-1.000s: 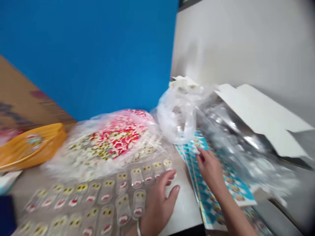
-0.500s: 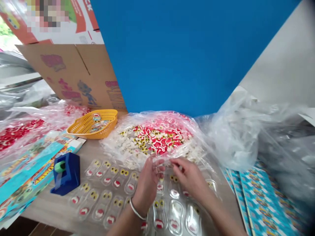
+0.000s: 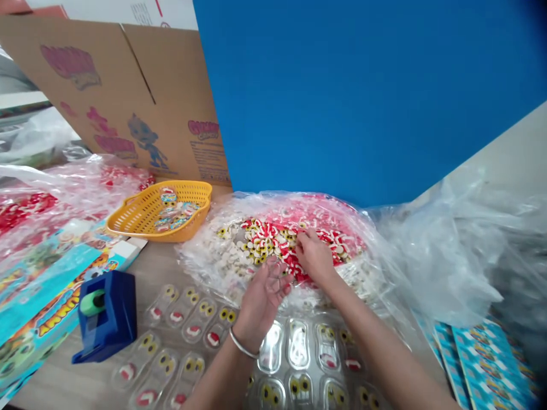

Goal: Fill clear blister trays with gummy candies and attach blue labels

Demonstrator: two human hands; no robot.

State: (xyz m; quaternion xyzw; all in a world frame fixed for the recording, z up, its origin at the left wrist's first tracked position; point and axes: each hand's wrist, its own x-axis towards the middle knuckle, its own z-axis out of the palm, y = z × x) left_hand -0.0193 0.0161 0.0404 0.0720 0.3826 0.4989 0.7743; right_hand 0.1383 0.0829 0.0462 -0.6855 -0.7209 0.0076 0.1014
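Observation:
My left hand [image 3: 264, 299], with a bangle at its wrist, is curled palm-up around a small clear plastic blister [image 3: 274, 280]. My right hand [image 3: 315, 257] is in the heap of gummy candies [image 3: 284, 253], fingers bent together among the pieces; what they pinch is hidden. The heap mixes yellow-and-white eye shapes with red-and-white mouth shapes inside an opened clear bag [image 3: 205, 250]. Below both hands lie rows of clear blisters [image 3: 298, 344], many with two eyes and a red-and-white mouth.
A yellow basket [image 3: 123, 219] with small packed pieces stands at the left, near a blue tape dispenser [image 3: 113, 313] and printed cardboard [image 3: 55, 296]. A carton [image 3: 171, 85] and blue panel [image 3: 342, 97] stand behind. At right are crumpled plastic bags [image 3: 444, 256] and blue printed sheets [image 3: 482, 359].
My right hand has moved away from my left hand, forward into the candy heap. My left hand stays in front of the heap, turned more palm-up. The camera view has tilted down.

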